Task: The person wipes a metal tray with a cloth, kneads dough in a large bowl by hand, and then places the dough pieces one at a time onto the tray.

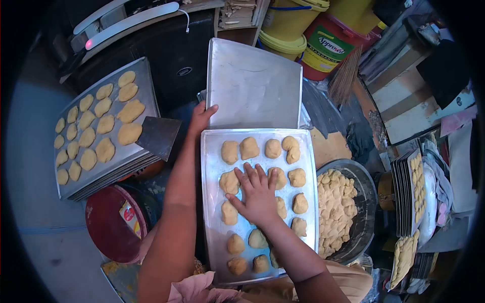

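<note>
A metal baking tray (309, 151) with rows of dough pieces (230, 152) lies in front of me. My right hand (258, 194) is flat over its middle, fingers spread, resting on or just above the dough; the pieces beneath it are partly hidden. Behind this tray is a bare baking tray (255, 83). At its left edge, my left hand (203, 116) is closed on the rim with the thumb on top. Beside the dough tray on the right, a large dark basin (371, 202) contains a heap of cut dough (333, 212).
On the left, a stack of trays (116, 177) carries flattened dough rounds (87, 136), with a dark flat plate (159, 137) at its corner. A red bucket (108, 222) stands below. Margarine buckets (331, 48) and a bristle broom (346, 76) are behind. More stacked trays (401, 194) stand right.
</note>
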`<state>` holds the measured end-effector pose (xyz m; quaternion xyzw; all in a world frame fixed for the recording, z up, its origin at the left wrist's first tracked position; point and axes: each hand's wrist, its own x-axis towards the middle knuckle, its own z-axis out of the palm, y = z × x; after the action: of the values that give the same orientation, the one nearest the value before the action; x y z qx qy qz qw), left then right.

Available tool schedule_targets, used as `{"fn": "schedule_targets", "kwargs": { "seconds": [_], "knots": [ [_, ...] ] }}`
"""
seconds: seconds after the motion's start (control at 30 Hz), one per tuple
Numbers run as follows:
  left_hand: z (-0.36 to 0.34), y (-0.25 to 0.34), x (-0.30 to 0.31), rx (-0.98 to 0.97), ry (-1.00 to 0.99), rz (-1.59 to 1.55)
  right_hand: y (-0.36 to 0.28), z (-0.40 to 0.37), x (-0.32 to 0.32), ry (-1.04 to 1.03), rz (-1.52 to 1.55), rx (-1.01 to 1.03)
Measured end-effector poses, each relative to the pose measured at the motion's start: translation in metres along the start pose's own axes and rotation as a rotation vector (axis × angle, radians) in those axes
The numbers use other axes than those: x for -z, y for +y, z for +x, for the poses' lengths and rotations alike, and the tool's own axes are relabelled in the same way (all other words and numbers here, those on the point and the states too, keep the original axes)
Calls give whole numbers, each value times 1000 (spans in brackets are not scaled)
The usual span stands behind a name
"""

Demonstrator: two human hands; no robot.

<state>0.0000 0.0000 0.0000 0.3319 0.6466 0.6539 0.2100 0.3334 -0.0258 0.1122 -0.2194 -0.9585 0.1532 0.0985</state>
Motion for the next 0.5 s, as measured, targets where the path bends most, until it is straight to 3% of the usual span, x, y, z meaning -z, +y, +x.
{"fn": "schedule_targets", "kwargs": {
  "seconds": [0.17,0.3,0.4,0.5],
  "knots": [
    [-24,48,-8,-213,39,-10,0,-7,5,-22,-11,-8],
    [-30,108,-11,-557,75,397,1,-4,3,-25,-21,-9],
    [-45,135,-32,-712,46,547,-2,-2,6,-36,12,-33],
    [-60,153,-42,-851,56,730,10,9,23,237,353,-70]
  ]
}}
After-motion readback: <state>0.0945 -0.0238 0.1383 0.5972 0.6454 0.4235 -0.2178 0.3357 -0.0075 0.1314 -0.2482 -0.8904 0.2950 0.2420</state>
